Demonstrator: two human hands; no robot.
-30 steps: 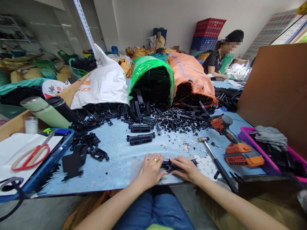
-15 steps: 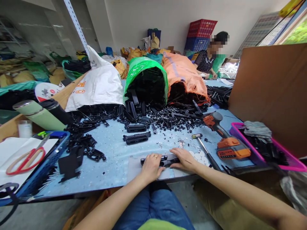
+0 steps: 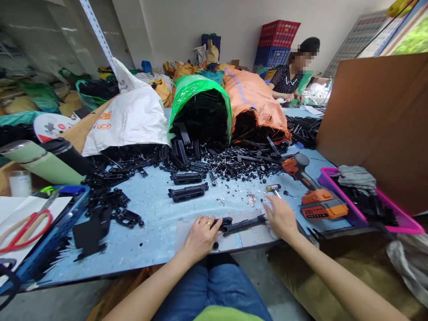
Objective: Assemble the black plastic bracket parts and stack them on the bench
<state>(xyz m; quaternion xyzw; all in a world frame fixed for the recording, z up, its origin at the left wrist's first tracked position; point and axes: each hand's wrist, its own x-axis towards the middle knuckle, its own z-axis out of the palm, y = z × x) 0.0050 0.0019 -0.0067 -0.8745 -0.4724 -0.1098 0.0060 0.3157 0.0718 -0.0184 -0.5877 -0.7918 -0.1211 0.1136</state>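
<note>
My left hand (image 3: 201, 234) is closed over one end of a long black plastic part (image 3: 245, 224), which lies on a grey pad (image 3: 256, 238) at the table's front edge. The part's other end points right and shows bare. My right hand (image 3: 282, 217) is just past that end, fingers apart, over the handle of a small hammer (image 3: 273, 187). The hammer's head shows beyond my fingers, and most of its handle is hidden by the hand. A small black round piece (image 3: 216, 245) is by my left thumb.
Two black assemblies (image 3: 187, 192) lie ahead, before heaps of screws and black parts (image 3: 234, 165). White, green (image 3: 200, 80) and orange sacks stand behind. A cordless drill (image 3: 321, 203) and pink basket (image 3: 401, 227) are right; scissors (image 3: 30, 229) and a blue basket left. A person works at the back.
My right hand has let go of the black part and moved right to the hammer's handle. My left hand stays on the part. The view has shifted slightly.
</note>
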